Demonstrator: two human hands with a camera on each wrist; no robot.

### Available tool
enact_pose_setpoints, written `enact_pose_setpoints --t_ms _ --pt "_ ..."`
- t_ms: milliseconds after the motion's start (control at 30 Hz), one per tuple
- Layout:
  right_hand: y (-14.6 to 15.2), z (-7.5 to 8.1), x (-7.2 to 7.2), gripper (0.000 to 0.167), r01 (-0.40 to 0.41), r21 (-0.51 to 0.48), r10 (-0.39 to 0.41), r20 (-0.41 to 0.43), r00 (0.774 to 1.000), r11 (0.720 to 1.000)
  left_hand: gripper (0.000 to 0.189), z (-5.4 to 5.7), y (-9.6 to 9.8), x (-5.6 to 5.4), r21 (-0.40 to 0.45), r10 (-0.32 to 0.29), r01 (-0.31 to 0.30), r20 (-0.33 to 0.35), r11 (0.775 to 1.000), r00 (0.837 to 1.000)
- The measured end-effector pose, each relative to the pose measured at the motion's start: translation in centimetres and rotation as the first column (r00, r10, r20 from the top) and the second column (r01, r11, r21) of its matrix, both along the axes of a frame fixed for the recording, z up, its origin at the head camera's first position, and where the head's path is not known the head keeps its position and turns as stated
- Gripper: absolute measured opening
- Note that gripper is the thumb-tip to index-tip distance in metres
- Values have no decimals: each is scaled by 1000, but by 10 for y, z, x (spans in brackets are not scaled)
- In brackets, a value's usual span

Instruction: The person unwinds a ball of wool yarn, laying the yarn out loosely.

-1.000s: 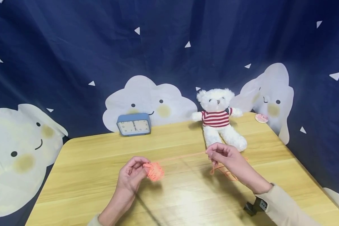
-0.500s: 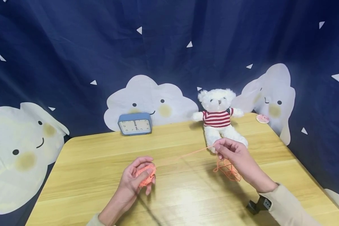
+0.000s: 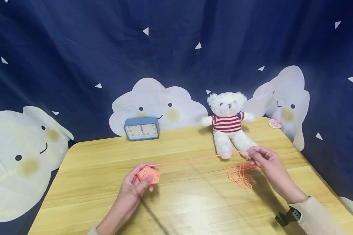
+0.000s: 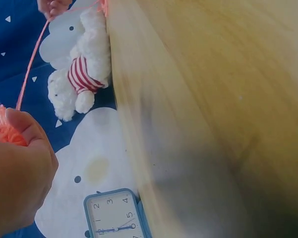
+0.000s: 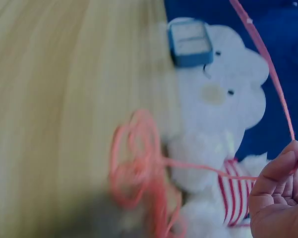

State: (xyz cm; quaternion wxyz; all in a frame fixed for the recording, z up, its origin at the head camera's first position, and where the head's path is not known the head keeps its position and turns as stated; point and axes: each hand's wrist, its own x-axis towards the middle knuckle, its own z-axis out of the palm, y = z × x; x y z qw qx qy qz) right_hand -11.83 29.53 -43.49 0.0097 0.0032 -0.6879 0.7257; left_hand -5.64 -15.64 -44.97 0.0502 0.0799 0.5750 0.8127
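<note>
My left hand holds a small ball of orange yarn between thumb and fingers, above the table's left middle. From the ball a strand runs taut to my right hand, whose thumb and index finger pinch it in front of the teddy bear's legs. A loose tangle of the same yarn lies below and left of the right hand, joined to it by a strand. In the right wrist view the pinched yarn rises from the fingertips, and the tangle shows in loops.
A white teddy bear in a striped shirt sits at the table's back right. A blue clock stands at the back left. A small pink disc lies near the back right corner of the wooden table. Behind hangs a dark blue curtain.
My right hand has moved right, lengthening the strand between the hands. In the left hand the yarn ball has been turned and sits deeper in the fingers. The tangle shows more openly.
</note>
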Motion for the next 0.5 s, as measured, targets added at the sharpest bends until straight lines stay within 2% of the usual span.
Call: enact_pose_setpoints --t_ms 200,300,500 --pt "27 -14 4 14 50 -6 -50 10 999 999 41 2 2 2 -17 68 -68 14 998 998" --pt "37 -19 6 14 71 15 -71 18 997 997 42 2 2 2 -12 77 -77 -4 997 997" --pt "44 -25 7 16 71 5 -71 26 997 997 41 3 2 3 -29 120 -119 13 992 993"
